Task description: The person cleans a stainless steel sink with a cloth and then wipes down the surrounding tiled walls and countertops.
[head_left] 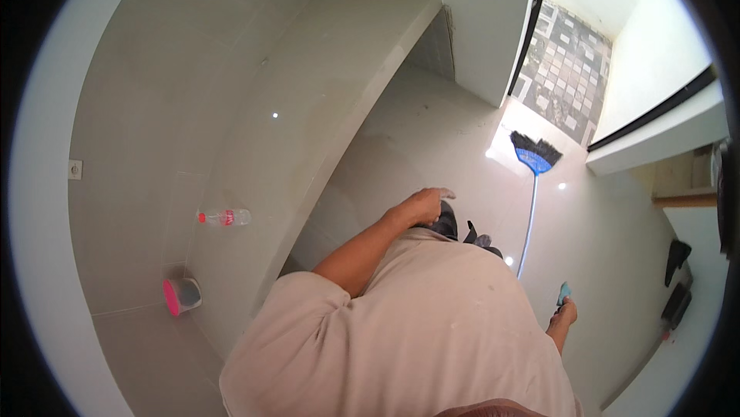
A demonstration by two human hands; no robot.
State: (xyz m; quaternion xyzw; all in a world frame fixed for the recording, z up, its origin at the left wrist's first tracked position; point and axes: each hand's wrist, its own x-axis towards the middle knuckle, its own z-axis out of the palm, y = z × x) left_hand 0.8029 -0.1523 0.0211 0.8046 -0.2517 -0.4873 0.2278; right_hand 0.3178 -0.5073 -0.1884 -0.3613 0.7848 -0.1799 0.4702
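Note:
My left hand (pixel 426 206) is in front of my body, above my dark shoe. One finger stretches out to the right, others bend downward, and nothing shows in the hand. Off to my right side, my right hand (pixel 568 311) closes on a small light-blue piece that looks like a cloth (pixel 564 292); its exact kind is hard to make out. Between that hand and the doorway lies a broom (pixel 536 161) with a blue head, dark bristles and a long light-blue handle. The handle's near end is hidden behind my shirt. Neither hand touches the visible part of the broom.
A raised tiled ledge (pixel 308 139) runs along my left. On it are a clear bottle with a red cap (pixel 231 217) and a tub with a pink lid (pixel 185 296). Dark shoes (pixel 677 263) sit by the right wall. Patterned tiles (pixel 566 66) show beyond the doorway.

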